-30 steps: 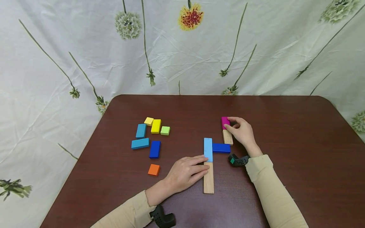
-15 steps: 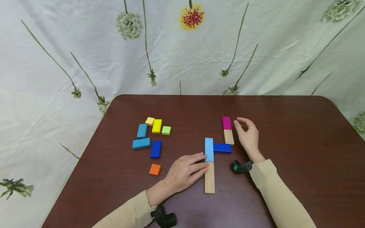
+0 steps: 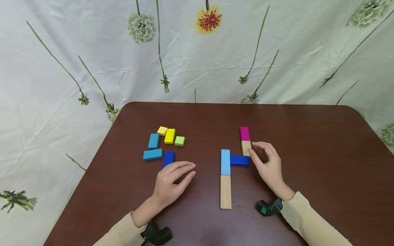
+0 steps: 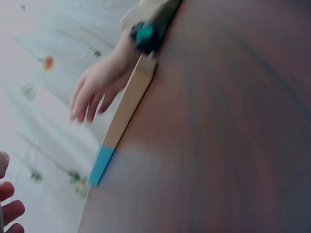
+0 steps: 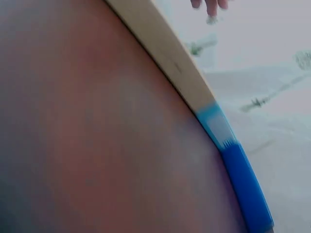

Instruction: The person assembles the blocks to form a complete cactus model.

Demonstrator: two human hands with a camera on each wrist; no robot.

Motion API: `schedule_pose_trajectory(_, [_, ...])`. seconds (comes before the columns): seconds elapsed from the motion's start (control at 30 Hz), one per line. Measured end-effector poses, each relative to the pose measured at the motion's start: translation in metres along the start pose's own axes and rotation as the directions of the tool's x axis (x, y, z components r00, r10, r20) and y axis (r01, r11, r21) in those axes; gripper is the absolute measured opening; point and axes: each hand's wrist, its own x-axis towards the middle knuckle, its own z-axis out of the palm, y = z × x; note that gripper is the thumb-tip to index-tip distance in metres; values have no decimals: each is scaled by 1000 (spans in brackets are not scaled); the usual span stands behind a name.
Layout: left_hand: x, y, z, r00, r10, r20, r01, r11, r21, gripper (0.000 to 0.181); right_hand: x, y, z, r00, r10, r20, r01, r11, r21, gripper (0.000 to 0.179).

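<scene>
My left hand (image 3: 172, 184) hovers over the left part of the table, fingers spread and holding nothing; it overlaps the lower end of a dark blue block (image 3: 168, 158). My right hand (image 3: 268, 165) has thumb and fingertips right at the side of a short plain wooden block (image 3: 246, 147), fingers loosely bent. A magenta block (image 3: 245, 133) lies against that block's far end. Below it runs a blue block (image 3: 240, 160), which meets a light blue block (image 3: 225, 162). A long plain wooden block (image 3: 225, 192) continues toward the near side.
Left of the row lie two teal blocks (image 3: 152, 154), a yellow block (image 3: 169, 136), a pale yellow block (image 3: 162, 131) and a green block (image 3: 180, 141). Black wrist devices (image 3: 157, 234) sit on both forearms. A flowered cloth (image 3: 197, 61) hangs beyond the brown table (image 3: 307, 136).
My right hand has released the magenta block, moved right, then come nearer beside the wooden block. My left hand has left the light blue and wooden blocks, moving left and covering the orange block.
</scene>
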Motion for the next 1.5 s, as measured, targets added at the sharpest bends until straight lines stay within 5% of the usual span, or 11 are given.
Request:
schedule_pose_trajectory(0.17, [-11,-12,-25,996,-80,-44,77,995,-64,30,-19,-10,-5,983,-97,155,93,995,36,38])
schedule_pose_trajectory(0.4, [-9,-12,-60,969,-244,47,248,963,-104,48,-38,-23,-4,935,-107,339,80,992,93,40])
schedule_pose_trajectory(0.5, [-7,-8,-72,928,-346,139,361,927,-104,45,-43,-27,-1,905,-112,411,76,992,103,41])
schedule_pose_trajectory(0.67, [-13,-13,-86,829,-474,296,526,841,-124,34,-47,-30,4,861,-117,494,105,993,51,45])
schedule_pose_trajectory(0.93, [-18,-19,-88,755,-501,423,583,808,-83,35,-45,-31,3,836,-162,524,169,985,35,48])
schedule_pose_trajectory(1.2, [-37,-39,-82,743,-502,443,591,802,-82,30,-45,-29,2,822,-155,547,187,982,-2,44])
schedule_pose_trajectory(1.5, [-32,-40,-77,723,-560,405,658,737,-156,28,-45,-30,2,823,-145,549,183,983,-15,42])
